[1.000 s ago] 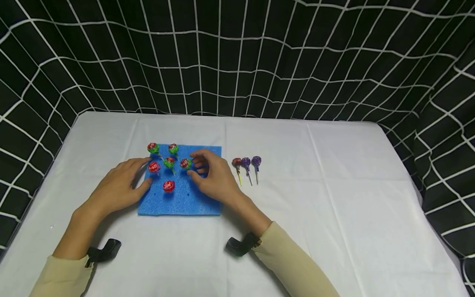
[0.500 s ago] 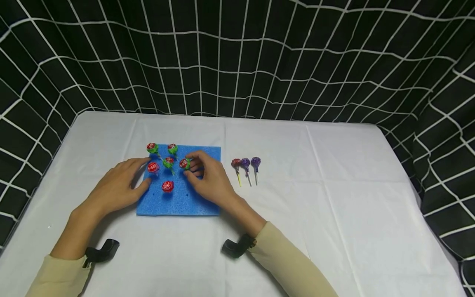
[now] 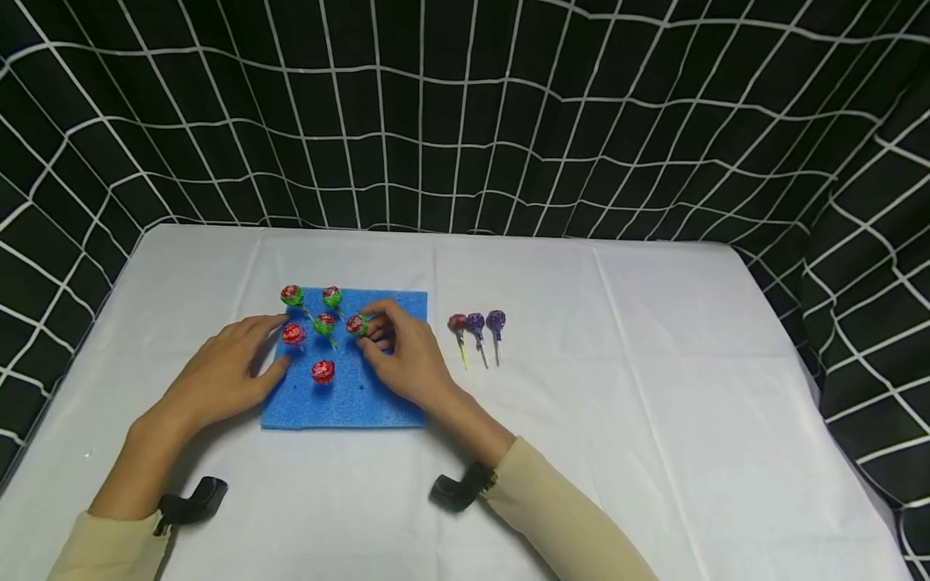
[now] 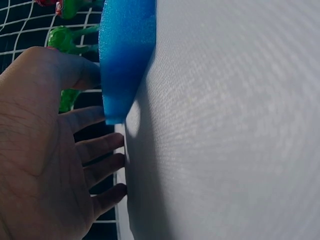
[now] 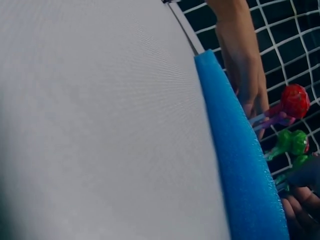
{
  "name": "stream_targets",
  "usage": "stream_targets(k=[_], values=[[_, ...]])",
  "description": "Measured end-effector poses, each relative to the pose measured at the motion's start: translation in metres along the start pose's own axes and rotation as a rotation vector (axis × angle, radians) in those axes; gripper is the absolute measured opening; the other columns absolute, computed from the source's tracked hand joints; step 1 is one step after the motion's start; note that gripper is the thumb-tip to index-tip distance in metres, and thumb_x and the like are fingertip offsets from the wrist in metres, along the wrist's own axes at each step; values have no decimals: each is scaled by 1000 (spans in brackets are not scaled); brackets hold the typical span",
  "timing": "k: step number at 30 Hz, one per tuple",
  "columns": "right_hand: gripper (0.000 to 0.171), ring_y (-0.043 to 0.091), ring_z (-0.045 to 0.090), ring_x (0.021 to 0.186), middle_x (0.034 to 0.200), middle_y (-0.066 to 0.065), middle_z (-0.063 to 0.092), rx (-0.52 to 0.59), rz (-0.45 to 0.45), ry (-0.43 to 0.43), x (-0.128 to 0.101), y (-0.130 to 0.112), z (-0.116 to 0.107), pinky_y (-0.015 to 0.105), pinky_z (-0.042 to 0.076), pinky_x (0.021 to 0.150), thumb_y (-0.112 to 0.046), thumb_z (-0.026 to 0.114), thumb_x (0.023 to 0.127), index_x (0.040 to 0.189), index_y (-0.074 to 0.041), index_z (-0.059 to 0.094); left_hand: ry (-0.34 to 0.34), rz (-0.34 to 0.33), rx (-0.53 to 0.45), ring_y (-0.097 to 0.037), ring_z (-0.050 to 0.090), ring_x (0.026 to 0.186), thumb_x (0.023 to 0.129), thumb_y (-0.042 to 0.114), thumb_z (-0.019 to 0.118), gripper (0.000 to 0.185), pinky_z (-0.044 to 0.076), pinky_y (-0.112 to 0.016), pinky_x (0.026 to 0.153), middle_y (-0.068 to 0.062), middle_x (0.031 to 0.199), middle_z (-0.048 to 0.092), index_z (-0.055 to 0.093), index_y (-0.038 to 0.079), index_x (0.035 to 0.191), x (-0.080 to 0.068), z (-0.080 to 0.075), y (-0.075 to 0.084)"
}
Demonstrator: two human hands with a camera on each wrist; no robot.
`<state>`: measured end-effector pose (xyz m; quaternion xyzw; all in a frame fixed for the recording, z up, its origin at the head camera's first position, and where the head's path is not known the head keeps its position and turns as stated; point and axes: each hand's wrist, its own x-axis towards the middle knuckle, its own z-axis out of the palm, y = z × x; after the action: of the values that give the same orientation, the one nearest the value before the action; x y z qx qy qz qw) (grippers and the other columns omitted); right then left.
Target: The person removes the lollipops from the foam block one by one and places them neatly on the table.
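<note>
right hand point(image 3: 407, 355) pinches a red-and-green lollipop point(image 3: 355, 325) between thumb and fingertips over the blue foam block point(image 3: 363, 395); left hand point(image 3: 225, 375) rests with fingers spread on the block's left edge.

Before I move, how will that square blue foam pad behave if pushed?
The square blue foam pad looks light and soft, so it would likely slide on the white tablecloth. The left hand resting on its edge probably steadies it. The upright lollipops might wobble.

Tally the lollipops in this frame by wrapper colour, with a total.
Red-and-green lollipops standing in the blue foam block: 6, one pinched by the right hand
Red lollipop lying on the table: 1
Purple lollipops on the table: 2
Total: 9
</note>
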<state>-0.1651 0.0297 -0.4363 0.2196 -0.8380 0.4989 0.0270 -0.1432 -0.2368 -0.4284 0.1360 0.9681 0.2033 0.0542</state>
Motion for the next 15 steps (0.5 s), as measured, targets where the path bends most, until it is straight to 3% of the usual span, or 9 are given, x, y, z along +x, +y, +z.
stream_targets(k=[15], values=[[28,23,74,98,106,15,76,41,31,21,0,-1,4,15,59,84,-3,73,97,124,-1,66,4,7,6,-52,41,150,104,38,58,66,33,-73,122,-26,161,47,43,6,160,1,-1,-1]])
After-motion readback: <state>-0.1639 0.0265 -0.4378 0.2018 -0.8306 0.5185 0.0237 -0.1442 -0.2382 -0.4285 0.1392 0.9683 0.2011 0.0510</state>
